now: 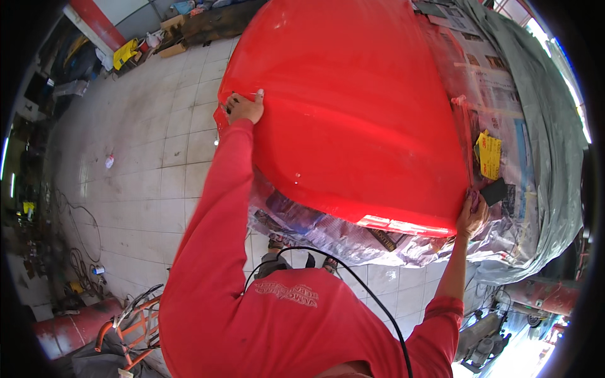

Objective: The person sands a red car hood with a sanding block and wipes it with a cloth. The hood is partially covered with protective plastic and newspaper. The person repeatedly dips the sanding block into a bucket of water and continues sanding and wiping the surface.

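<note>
A large glossy red car hood (353, 120) spreads out in front of me. My left hand (244, 109) rests on its left edge, thumb stretched apart from the fingers, with no loose object visible in it. At the hood's near right corner, my right hand (472, 217) is closed on a crumpled purplish-pink piece (474, 200), too small to identify surely. A dark grey flat pad (494, 191) lies beside that hand. Just beyond it, a yellow printed sheet (489, 154) lies on the newspaper masking (504, 94). A few whitish specks dot the red surface.
Plastic and paper masking (328, 230) hangs below the hood's near edge. Grey sheeting (554, 126) drapes the right side. A black hose (372, 293) crosses my body. An orange metal frame (129, 334) and red cylinder (79, 327) stand lower left; cables (82, 252) lie on the tiled floor (138, 176).
</note>
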